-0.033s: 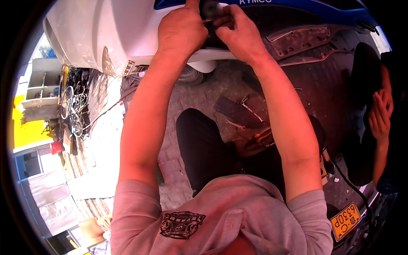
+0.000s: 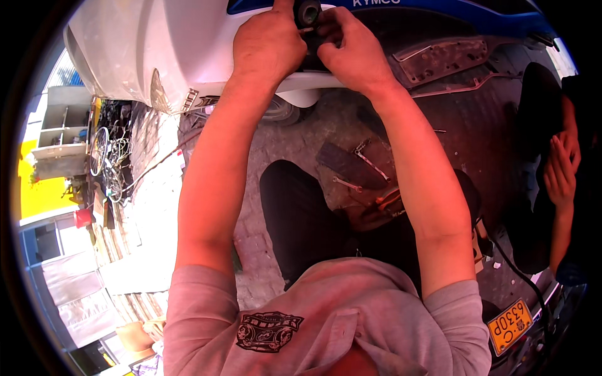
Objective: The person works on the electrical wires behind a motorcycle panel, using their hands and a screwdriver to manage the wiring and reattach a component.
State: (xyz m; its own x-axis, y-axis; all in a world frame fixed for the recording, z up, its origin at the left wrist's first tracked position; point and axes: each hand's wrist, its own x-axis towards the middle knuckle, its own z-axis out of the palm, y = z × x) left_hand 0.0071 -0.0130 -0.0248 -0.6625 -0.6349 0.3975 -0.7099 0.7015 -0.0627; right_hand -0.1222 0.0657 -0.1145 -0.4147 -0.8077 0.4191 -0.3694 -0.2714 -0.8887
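Observation:
Both my arms reach forward to a white and blue scooter body (image 2: pixel 188 37) at the top of the view. My left hand (image 2: pixel 268 50) is closed beside a dark round part with a hole in its middle (image 2: pixel 308 14), its index finger pointing up past the top edge. Whatever its thumb and other fingers press on is hidden. To the right of the round part, my right hand (image 2: pixel 352 50) has its fingers curled in, tips close to the part. Shadow hides what lies between them.
On the ground ahead of my knees are a dark flat pad (image 2: pixel 345 166), a ratchet wrench (image 2: pixel 374 163), a smaller wrench (image 2: pixel 347 183) and orange-handled pliers (image 2: pixel 387 199). Another person's hands (image 2: pixel 560 169) rest at the right. A yellow plate (image 2: pixel 510 328) is at lower right.
The dark round part was smeared and now shows sharply, its hole visible. My right fingers have shifted slightly beside it; my left hand stays in place.

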